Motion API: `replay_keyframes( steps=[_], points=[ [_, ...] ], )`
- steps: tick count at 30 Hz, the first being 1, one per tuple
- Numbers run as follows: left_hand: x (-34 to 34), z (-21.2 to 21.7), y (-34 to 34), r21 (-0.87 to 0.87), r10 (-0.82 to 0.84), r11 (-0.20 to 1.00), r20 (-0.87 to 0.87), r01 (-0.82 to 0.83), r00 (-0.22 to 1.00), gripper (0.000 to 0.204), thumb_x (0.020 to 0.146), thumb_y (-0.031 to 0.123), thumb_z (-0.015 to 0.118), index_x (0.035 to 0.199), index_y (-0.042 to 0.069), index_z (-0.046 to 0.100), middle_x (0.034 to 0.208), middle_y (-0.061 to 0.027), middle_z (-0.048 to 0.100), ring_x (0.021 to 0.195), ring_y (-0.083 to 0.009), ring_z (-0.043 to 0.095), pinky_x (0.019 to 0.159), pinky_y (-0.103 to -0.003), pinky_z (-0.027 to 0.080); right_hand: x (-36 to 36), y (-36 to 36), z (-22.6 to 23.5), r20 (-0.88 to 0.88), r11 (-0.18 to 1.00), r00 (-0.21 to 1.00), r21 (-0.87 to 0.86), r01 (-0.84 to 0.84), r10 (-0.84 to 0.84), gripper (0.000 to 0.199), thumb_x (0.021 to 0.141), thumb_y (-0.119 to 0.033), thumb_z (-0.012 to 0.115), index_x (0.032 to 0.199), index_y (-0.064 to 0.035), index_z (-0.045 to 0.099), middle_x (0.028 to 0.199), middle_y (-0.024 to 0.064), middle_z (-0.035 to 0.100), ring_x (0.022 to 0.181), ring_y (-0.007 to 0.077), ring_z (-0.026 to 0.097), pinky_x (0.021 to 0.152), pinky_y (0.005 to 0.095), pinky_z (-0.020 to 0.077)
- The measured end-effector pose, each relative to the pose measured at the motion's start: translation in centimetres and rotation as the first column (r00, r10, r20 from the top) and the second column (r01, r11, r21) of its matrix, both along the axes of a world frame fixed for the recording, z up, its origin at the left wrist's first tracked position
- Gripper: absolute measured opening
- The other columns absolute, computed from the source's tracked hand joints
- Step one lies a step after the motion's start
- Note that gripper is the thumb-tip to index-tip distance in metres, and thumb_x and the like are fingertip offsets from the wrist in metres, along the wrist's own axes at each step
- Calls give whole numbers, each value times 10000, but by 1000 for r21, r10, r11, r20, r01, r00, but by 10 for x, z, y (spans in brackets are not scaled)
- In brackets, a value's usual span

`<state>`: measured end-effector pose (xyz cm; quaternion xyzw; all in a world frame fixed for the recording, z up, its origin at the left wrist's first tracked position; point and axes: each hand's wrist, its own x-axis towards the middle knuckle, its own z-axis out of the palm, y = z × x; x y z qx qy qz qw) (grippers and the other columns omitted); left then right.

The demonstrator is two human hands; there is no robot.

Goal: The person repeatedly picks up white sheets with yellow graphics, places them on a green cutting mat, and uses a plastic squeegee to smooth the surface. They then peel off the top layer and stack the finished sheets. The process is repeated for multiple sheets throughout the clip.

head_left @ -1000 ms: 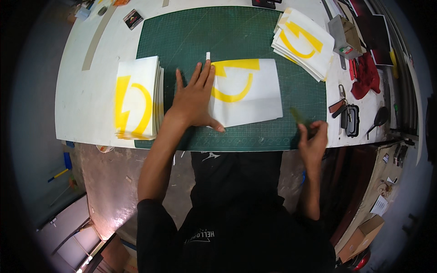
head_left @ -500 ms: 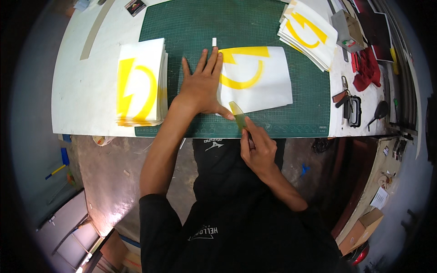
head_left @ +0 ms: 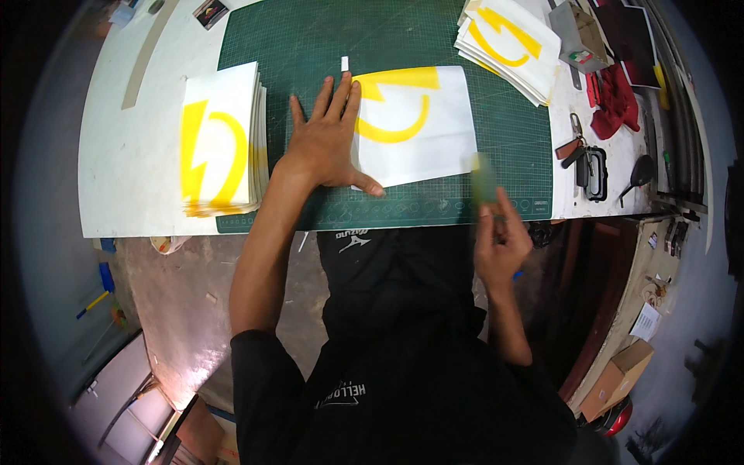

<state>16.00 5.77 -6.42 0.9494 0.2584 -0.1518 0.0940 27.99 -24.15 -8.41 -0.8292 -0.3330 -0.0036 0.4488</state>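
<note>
On the green cutting mat (head_left: 310, 35) lies a folded white sheet (head_left: 442, 143) with a yellow printed shape. My left hand (head_left: 319, 149) presses flat across its left edge, fingers spread and thumb on the lower left corner. A flat, yellow-green translucent blade-shaped tool (head_left: 482, 182) is pinched in my right hand (head_left: 502, 242), near the sheet's lower right corner. Motion blurs the tool, so I cannot tell whether it touches the sheet. Left of my left hand stands a thick stack of similar folded sheets (head_left: 221, 147).
A smaller stack of printed sheets (head_left: 508, 54) overlaps the mat's far right corner. Right of it are a grey metal box (head_left: 577, 39), a red cloth (head_left: 614, 105), keys (head_left: 575, 147) and a black oval-headed object (head_left: 640, 170). A small white block (head_left: 345, 63) sits beyond my left fingertips.
My right hand has moved the tool rightward from beside my left thumb to the sheet's lower right corner. My left hand stays on the sheet; the whole view has shifted slightly.
</note>
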Motion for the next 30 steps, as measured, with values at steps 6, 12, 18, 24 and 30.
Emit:
replay_keyframes(
  steps=[6, 12, 18, 24, 30],
  points=[
    [-3, -5, 6, -26, -20, 999, -4, 20, 1000, 1798, 342, 1027, 718, 1699, 22, 101, 1791, -159, 55, 1655, -345, 20, 1267, -737, 40, -34, 19, -20, -159, 991, 986, 132, -24, 45, 385, 963, 16, 719, 1343, 64, 675, 957, 159, 756, 749, 146, 728, 570, 274, 553],
    [2, -13, 9, -98, 59, 993, 9, -58, 998, 1558, 622, 1046, 558, 1702, 28, 86, 1791, -160, 37, 1654, -348, -5, 1278, -713, 13, -68, 45, -12, -29, 980, 980, 37, -197, 199, 364, 941, 9, 719, 1296, 83, 684, 898, 167, 728, 716, 225, 729, 583, 323, 569],
    [-4, -16, 6, -1, -14, 1000, 37, 14, 999, 1542, 638, 994, 638, 1706, 36, 73, 1789, -173, 41, 1654, -355, -1, 1271, -719, 2, -78, 47, 4, -187, 910, 892, 29, -413, 411, 350, 931, 12, 703, 1276, 69, 700, 865, 156, 719, 690, 236, 728, 591, 344, 580],
    [-9, -6, 2, -50, -29, 998, 97, 34, 995, 1637, 544, 885, 817, 1701, 11, 57, 1786, -196, 54, 1652, -387, 24, 1254, -746, 15, -37, 38, 15, 93, 951, 955, 102, -291, 282, 379, 899, 61, 726, 1278, 59, 705, 890, 198, 721, 721, 297, 730, 646, 361, 587],
    [-12, -7, 1, -116, 7, 993, 226, 20, 974, 1723, 458, 790, 921, 1686, -34, 38, 1774, -224, 111, 1649, -401, 47, 1275, -703, 8, 0, 117, 4, 332, 887, 829, -62, -457, 450, 455, 839, 60, 720, 1292, 22, 706, 916, 166, 705, 745, 318, 708, 685, 384, 575]
  ],
)
